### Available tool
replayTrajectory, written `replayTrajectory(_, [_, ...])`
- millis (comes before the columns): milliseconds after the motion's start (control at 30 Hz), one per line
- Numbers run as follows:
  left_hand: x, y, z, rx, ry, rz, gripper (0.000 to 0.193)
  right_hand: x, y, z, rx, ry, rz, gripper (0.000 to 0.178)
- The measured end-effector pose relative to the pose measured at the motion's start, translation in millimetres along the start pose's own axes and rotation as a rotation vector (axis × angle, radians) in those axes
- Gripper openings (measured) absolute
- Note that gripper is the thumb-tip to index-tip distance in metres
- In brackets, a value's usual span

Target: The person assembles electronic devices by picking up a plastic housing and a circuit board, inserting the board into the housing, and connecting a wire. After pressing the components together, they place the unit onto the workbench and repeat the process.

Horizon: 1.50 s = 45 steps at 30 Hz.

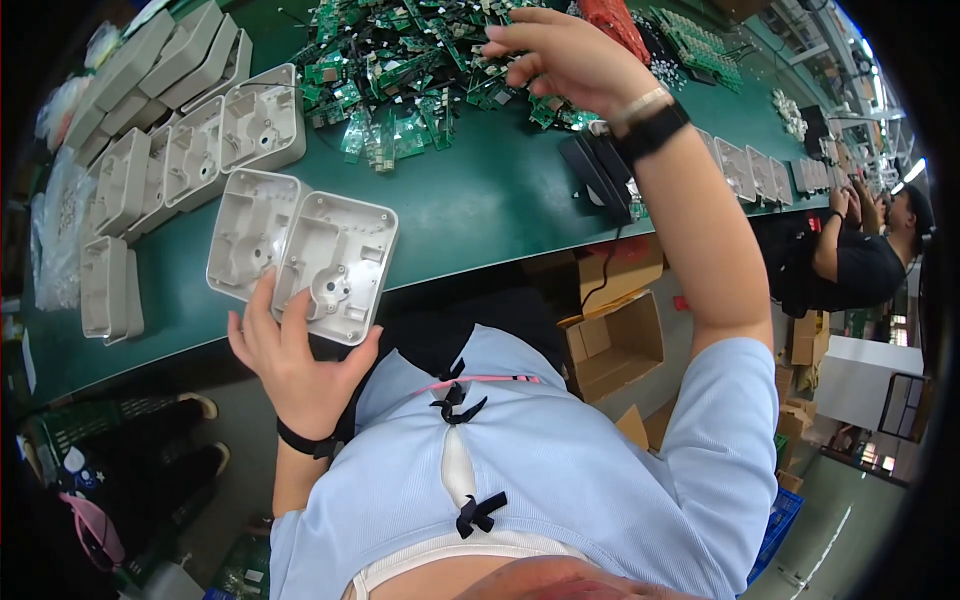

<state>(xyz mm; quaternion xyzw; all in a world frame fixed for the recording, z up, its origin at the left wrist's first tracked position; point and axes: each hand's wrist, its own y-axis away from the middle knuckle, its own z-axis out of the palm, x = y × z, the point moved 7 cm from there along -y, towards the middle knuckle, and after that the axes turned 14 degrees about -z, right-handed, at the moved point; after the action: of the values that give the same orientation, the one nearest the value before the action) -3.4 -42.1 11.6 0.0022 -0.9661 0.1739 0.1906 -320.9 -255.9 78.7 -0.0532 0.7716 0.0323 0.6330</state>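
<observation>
Two pale, open-topped plastic housings lie side by side at the table's near edge. My left hand grips the right-hand housing by its near end, thumb at the corner and index finger over the rim. Its other fingers reach onto the left-hand housing. Inside the housings are moulded ribs, posts and a round hole. Farther off, my right hand hovers at the right side of a heap of green circuit boards. Its fingers are apart and slightly bent, with nothing visible in them.
More pale housings stand in rows and stacks at the left, beside clear plastic bags. A black device with a cable sits below my right wrist. A red bag lies behind the hand. Cardboard boxes stand under the table. Another person works at the far right.
</observation>
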Motion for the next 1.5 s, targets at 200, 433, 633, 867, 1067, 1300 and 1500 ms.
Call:
replayTrajectory(200, [3.0, -1.7, 5.8, 0.014, -0.012, -0.018, 0.075, 7.2, -1.5, -4.4, 0.122, -0.123, 0.142, 0.012])
replayTrajectory(433, [6.5, -5.1, 3.6, 0.008, -0.028, 0.004, 0.074, 5.2, 56.0, -9.8, 0.176, -0.245, -0.317, 0.031])
replayTrajectory(633, [21.6, -11.9, -4.6, 0.012, 0.023, 0.104, 0.074, 77.4, 122.2, 38.3, 0.012, -1.001, 0.373, 0.012])
replayTrajectory(867, [27.9, -17.5, 1.1, -0.094, 0.064, 0.148, 0.085, 75.8, 130.3, 76.4, -0.034, -1.095, 0.200, 0.010])
replayTrajectory(1067, [29.4, -24.9, -2.5, -0.034, 0.392, 0.097, 0.110, 57.1, 128.7, 121.1, -0.078, -0.573, -0.180, 0.010])
replayTrajectory(1300, [34.4, -31.3, -4.9, -0.081, 0.377, 0.125, 0.114, 32.3, 142.7, 133.5, -0.040, 0.112, -0.715, 0.012])
replayTrajectory(1500, [36.9, -30.8, -2.5, -0.100, 0.359, 0.154, 0.112, 35.1, 138.4, 135.3, 0.019, 0.230, -0.773, 0.013])
